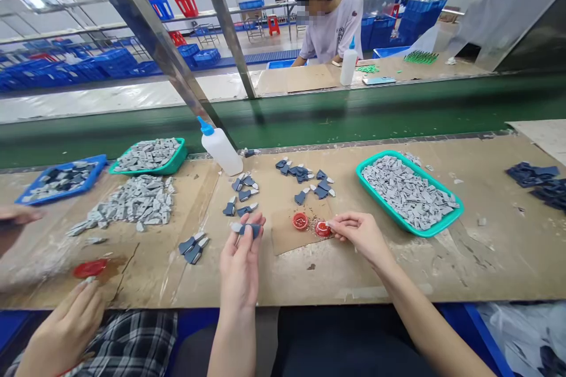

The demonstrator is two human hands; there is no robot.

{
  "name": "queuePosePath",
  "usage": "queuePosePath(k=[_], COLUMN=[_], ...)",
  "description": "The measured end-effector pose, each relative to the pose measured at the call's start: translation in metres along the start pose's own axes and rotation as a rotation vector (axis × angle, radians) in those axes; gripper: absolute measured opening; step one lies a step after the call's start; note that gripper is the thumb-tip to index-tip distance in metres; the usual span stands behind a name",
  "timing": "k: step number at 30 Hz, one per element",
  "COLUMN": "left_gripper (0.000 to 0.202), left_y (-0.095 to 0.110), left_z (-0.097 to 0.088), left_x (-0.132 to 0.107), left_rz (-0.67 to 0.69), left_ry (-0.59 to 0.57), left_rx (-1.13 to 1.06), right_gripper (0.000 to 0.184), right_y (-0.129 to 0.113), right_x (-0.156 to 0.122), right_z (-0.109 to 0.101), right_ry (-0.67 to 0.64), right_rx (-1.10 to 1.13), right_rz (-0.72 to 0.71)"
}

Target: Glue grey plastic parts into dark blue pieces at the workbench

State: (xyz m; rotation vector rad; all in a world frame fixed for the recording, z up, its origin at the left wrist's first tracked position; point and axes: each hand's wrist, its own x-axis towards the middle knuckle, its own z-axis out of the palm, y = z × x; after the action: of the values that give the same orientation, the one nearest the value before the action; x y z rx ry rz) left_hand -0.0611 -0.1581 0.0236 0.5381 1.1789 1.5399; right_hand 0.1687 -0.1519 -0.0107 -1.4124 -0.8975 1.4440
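Observation:
My left hand (242, 253) is closed around a dark blue and light grey plastic piece (248, 228), held above the cardboard-covered table. In my right hand (360, 234), thumb and fingertips pinch a small light grey piece (328, 224) at the rim of a red cap (322, 230) with shiny contents. A second red cap (300, 221) stands just left of it. Both caps sit on a cardboard scrap (283, 238) with pale crumbs around them. Behind them lie several blue-and-grey pieces (300, 172), with more pieces (242, 193) behind my left hand.
A green basket of grey pieces (409, 191) stands right, with dark blue parts (533, 177) beyond. A white squeeze bottle (221, 150) is at the back. Left are a grey pile (132, 203) and a co-worker's hand (71, 324) by a red smear (90, 268). Another person (331, 23) sits opposite.

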Motion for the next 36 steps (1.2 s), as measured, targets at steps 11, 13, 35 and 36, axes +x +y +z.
queuePosePath(k=[11,13,35,36], left_gripper=[0.03,0.032,0.023,0.023], left_y=[-0.015,-0.017,-0.042,-0.041], left_z=[-0.007,-0.007,0.043,0.044], left_x=[0.005,0.006,-0.025,-0.025], left_rz=[0.095,0.108,0.068,0.07], left_ry=[0.069,0.105,-0.254,-0.26], left_rx=[0.143,0.161,0.199,0.21], right_gripper=[0.036,0.037,0.026,0.026], right_y=[0.009,0.008,-0.049,-0.048], right_x=[0.005,0.005,-0.031,-0.031], right_z=[0.007,0.008,0.002,0.004], right_ry=[-0.023,-0.032,-0.2,-0.204], right_rx=[-0.029,-0.029,0.09,0.086], right_rz=[0.076,0.087,-0.021,-0.017])
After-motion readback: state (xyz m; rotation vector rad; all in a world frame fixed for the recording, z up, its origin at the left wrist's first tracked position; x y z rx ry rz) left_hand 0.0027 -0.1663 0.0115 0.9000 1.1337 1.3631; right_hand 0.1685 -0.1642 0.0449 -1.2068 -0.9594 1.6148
